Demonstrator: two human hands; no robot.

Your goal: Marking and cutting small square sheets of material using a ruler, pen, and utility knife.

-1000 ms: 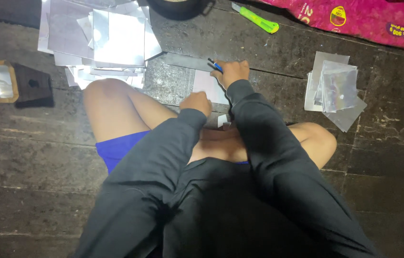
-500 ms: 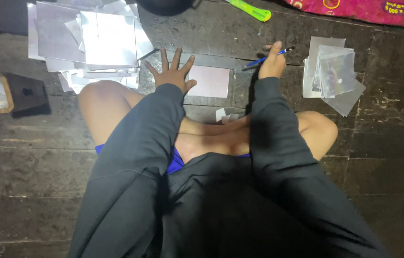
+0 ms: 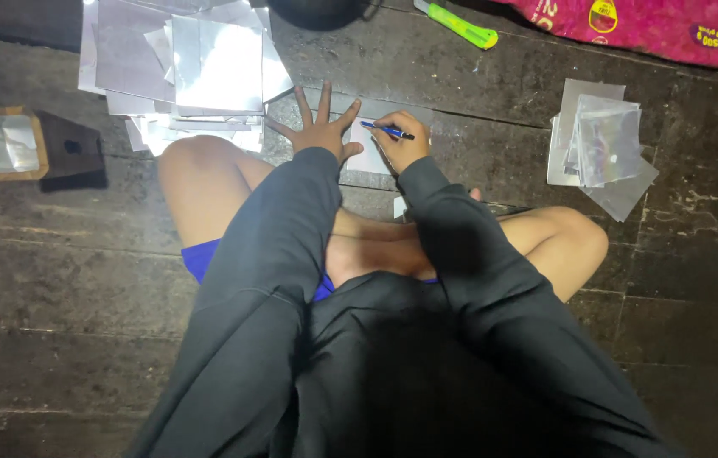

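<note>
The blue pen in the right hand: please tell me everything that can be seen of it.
The pen is slim, with a blue barrel that looks like plastic; its finer parts are too small to tell. The right hand grips it, fingers wrapped round its right end. It lies at a low slant, its free end pointing left toward the left hand, which is spread flat. It is over a pale, shiny sheet on the dark wooden floor. Whether the tip touches the sheet cannot be told.

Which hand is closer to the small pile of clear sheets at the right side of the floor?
The right hand, holding a blue pen, is nearer to the clear sheets. The left hand lies spread flat farther away, beyond the right hand.
</note>
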